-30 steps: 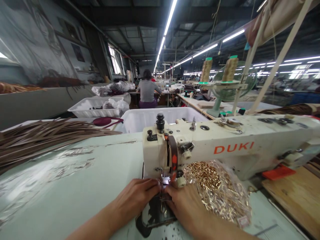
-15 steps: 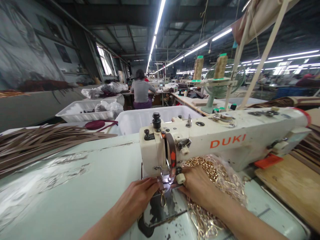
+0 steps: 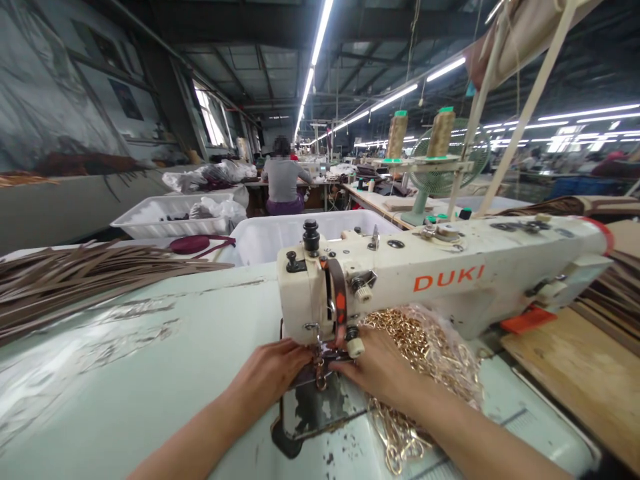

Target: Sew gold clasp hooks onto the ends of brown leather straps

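A white sewing machine marked DUKI stands on the pale green table. My left hand and my right hand meet under its needle head, fingers pinched on a small dark strap piece with a gold ring lying on the metal needle plate. My right wrist rests against a clear bag of gold metal rings under the machine arm.
A pile of brown leather strips lies at the left. White plastic bins stand behind the machine. Thread cones and a green fan are behind it. A wooden board lies at the right. A person in grey sits far off.
My right hand has come back from the bag to the needle and pinches the strap piece with the left. The view has shifted slightly.
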Motion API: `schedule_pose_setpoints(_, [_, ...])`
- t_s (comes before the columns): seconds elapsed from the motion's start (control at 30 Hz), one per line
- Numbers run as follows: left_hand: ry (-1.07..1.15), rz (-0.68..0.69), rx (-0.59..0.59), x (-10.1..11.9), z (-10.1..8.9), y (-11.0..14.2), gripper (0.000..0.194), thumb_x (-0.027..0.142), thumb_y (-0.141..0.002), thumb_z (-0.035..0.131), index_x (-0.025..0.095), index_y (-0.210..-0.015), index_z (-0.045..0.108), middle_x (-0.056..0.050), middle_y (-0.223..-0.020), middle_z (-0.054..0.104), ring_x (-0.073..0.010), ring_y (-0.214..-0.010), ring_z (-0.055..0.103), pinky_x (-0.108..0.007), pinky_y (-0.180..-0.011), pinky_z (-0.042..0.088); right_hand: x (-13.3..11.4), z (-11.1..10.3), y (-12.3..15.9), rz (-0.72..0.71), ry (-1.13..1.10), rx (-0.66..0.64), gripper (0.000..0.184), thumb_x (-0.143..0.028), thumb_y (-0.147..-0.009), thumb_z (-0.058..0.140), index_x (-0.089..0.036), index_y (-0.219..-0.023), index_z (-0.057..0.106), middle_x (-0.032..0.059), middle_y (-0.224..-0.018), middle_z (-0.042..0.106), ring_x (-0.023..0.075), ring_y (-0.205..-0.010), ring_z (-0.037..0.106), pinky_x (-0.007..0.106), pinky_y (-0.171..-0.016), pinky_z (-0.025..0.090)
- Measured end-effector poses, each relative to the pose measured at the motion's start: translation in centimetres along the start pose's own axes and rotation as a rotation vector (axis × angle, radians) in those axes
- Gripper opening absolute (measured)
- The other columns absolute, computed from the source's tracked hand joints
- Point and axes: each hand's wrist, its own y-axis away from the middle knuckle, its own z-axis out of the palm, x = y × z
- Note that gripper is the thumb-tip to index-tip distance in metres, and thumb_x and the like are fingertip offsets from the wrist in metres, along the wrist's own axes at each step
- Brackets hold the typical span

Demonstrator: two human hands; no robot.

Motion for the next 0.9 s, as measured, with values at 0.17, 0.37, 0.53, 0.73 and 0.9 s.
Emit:
schedule_pose_setpoints(0.17, [0.043, -0.044, -0.019, -1.7, 0.1, -0.8, 0.02, 0.026, -0.097, 0.048, 0.022, -0.11, 0.063, -0.002, -0.106, 0.068, -0.0179, -0.096, 0.065, -0.026, -0.085, 0.052, -0.4, 0.4, -0.7, 0.026, 0.0, -0.023, 0.036, -0.049, -0.079, 0.068, -0.022, -0.102, 0.068, 0.0073, -0.097, 0.069, 0.027, -0.09, 0.064, 0.035, -0.077, 0.048])
schedule_pose_setpoints(0.37, [-0.017, 0.117, -0.08, -0.9, -0.2, -1.8, 0.024, 0.017, -0.099, 0.039, 0.02, -0.1, 0.062, -0.005, -0.114, 0.064, -0.0187, -0.111, 0.056, -0.03, -0.103, 0.04, -1.2, -0.1, -0.6, 0.105, -0.08, -0.083, 0.045, -0.061, -0.069, 0.072, -0.026, -0.098, 0.07, 0.0049, -0.096, 0.07, 0.027, -0.089, 0.064, 0.035, -0.076, 0.048])
schedule_pose_setpoints(0.53, [-0.139, 0.1, -0.045, 0.1, -0.5, -1.3, 0.019, 0.015, -0.095, 0.045, 0.018, -0.082, 0.058, -0.007, -0.103, 0.064, -0.0214, -0.102, 0.058, -0.039, -0.103, 0.04, -1.6, 0.2, 0.9, -0.143, 0.023, -0.064, 0.027, -0.044, -0.083, 0.068, -0.026, -0.103, 0.063, 0.0002, -0.096, 0.069, 0.0219, -0.084, 0.065, 0.031, -0.071, 0.046])
schedule_pose_setpoints(0.73, [-0.236, 0.075, -0.017, 1.2, -0.9, -1.3, 0.014, 0.009, -0.09, 0.047, 0.016, -0.084, 0.058, -0.007, -0.097, 0.063, -0.0214, -0.098, 0.058, -0.039, -0.1, 0.042, -1.8, 1.5, 1.6, -0.458, 0.308, -0.088, 0.009, -0.021, -0.097, 0.045, -0.018, -0.098, 0.054, 0.0024, -0.088, 0.063, 0.0195, -0.069, 0.062, 0.03, -0.054, 0.039])
schedule_pose_setpoints(0.9, [-0.283, 0.093, -0.033, 1.6, -1.1, -1.4, 0.015, 0.01, -0.091, 0.045, 0.016, -0.088, 0.058, -0.007, -0.099, 0.062, -0.0211, -0.1, 0.058, -0.038, -0.099, 0.044, -2.3, 1.8, 1.7, -0.36, 0.304, -0.063, 0.019, -0.004, -0.087, 0.046, -0.017, -0.101, 0.049, 0.0064, -0.09, 0.062, 0.0203, -0.071, 0.061, 0.03, -0.054, 0.038])
